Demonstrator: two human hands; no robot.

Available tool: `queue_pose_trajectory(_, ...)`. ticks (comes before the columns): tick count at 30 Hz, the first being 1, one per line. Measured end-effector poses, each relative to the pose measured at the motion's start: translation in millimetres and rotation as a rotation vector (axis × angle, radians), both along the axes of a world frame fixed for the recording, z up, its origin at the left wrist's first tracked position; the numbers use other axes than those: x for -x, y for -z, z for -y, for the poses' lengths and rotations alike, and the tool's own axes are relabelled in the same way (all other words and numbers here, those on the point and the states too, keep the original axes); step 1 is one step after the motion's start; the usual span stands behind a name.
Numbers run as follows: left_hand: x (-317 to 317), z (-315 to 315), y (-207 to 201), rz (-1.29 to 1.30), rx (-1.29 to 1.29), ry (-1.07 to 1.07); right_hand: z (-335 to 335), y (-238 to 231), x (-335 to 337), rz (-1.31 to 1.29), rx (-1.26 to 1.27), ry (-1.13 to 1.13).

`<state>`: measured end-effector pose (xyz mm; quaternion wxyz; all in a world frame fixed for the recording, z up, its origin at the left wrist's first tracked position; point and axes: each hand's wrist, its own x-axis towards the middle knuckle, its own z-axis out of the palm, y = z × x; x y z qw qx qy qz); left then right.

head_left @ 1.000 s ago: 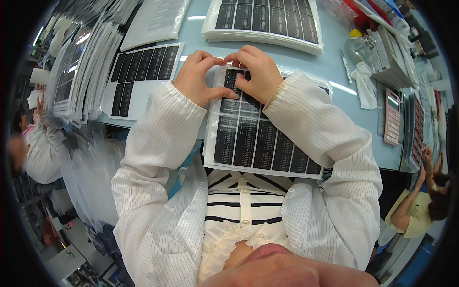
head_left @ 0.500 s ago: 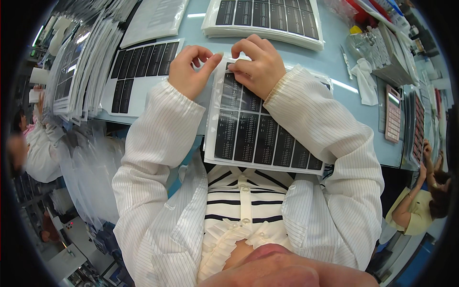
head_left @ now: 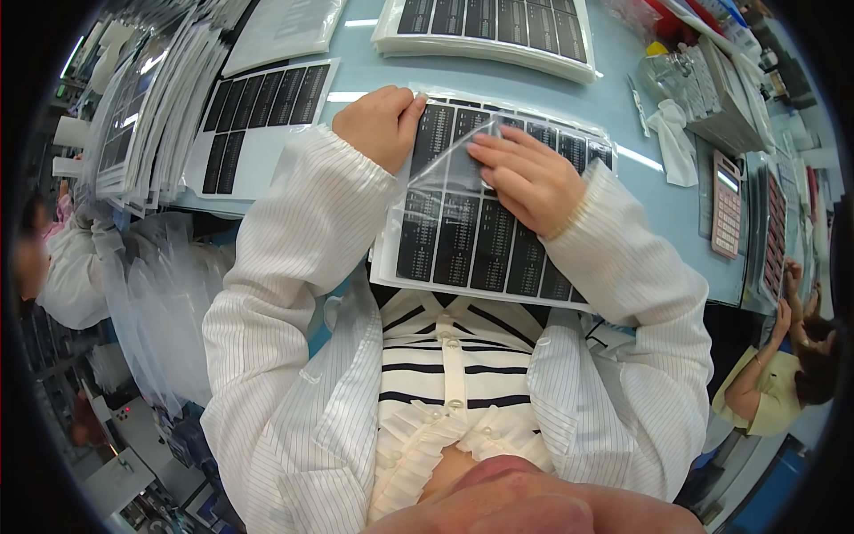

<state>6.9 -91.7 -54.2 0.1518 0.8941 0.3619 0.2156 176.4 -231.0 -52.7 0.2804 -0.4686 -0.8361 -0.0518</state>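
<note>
A stack of white sheets with rows of black labels [head_left: 456,245] lies in front of me, hanging a little over the table's near edge. At its far left corner my left hand [head_left: 378,126] is closed, thumb pressed against curled fingers at the sheet's edge. My right hand [head_left: 527,182] holds the corner of a clear film [head_left: 458,156] over the top sheet. The film is folded back diagonally, so the far left labels show bare while it still lies over nearer ones. The right thumb is hidden.
Another stack of label sheets [head_left: 485,49] sits at the far side. On the left are a partly filled label sheet [head_left: 209,165] and a tall pile of sheets [head_left: 160,107]. A pink calculator [head_left: 726,205], white cloth [head_left: 672,142] and cutter knife [head_left: 640,111] lie right. Other people work at both sides.
My right hand has moved right and nearer, drawing the clear film's corner back across the labels. My left hand has shifted slightly right and closed at the sheet's corner.
</note>
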Motion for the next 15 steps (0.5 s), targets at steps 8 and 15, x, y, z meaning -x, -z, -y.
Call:
queue_pose_trajectory(8, -1, 3, 6, -0.062, -0.114, -0.011, 101, -12, -5, -0.210, 0.162, 0.141)
queue_pose_trajectory(15, -2, -1, 10, -0.152, -0.159, -0.009, 179, -5, -26, -0.322, 0.223, 0.295)
